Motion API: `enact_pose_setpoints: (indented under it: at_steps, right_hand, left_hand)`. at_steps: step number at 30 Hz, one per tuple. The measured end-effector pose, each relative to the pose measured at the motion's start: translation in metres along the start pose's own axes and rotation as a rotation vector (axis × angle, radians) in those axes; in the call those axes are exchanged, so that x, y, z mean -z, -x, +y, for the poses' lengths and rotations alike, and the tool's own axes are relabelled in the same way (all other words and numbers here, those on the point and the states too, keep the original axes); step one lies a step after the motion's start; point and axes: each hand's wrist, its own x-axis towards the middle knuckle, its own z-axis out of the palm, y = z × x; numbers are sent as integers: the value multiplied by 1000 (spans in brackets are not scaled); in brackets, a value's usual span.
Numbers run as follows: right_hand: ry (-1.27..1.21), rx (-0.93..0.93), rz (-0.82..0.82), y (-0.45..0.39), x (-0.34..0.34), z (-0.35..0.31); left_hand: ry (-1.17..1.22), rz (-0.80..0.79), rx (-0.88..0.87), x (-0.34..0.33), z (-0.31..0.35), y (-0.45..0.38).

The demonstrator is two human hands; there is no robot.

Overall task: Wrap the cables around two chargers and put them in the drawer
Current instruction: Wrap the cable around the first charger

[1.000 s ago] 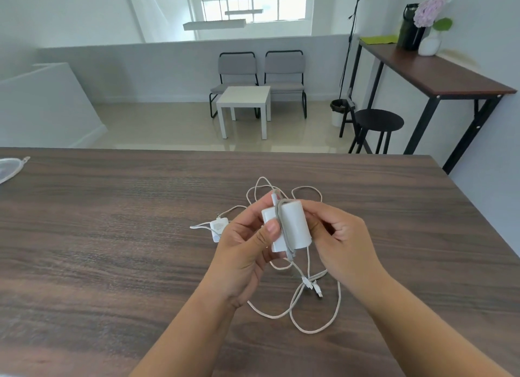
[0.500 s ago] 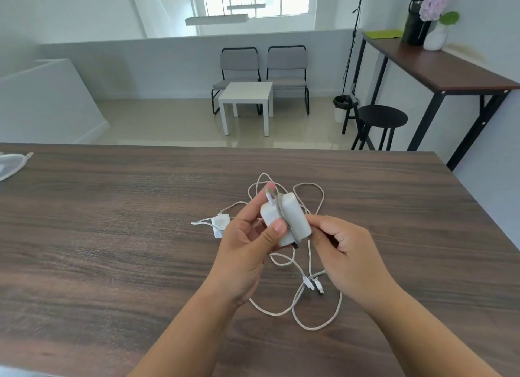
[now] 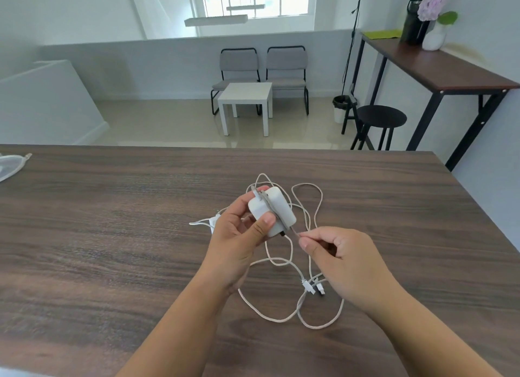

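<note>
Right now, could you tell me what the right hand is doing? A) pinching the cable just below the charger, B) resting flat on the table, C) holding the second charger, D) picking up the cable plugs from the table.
A: the right hand pinches the cable between fingertips just below the charger, which the left hand holds above the table.
</note>
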Motion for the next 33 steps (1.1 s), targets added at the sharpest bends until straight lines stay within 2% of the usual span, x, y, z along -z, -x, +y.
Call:
enact_pose_setpoints:
  at_steps: [3,5,9,13,16,24,33]
  right_hand:
    - [166,52,-29,0,8,-3]
    - [307,162,-59,-3,15,-8]
    - [576,362,-275,-12,22,-21]
    - [659,532,-328,-20,21,-32]
    - [652,546,-302,-29,29,-40]
    - [492,545,-405,-46,49,-49]
    - [342,514,-391,-50,46,-46]
  left_hand:
    - [-31,8,21,4,0,-2]
    - [-64,39,27,4,-2,-2]
    - [-148,83,25,-3,-4,-2]
    - [-144,100,19,-9,-2,-1]
    - [-160,105,9,-9,1,-1]
    - [-188,47,11,-5,6,2]
    - [-148,3,52,-2,8,4]
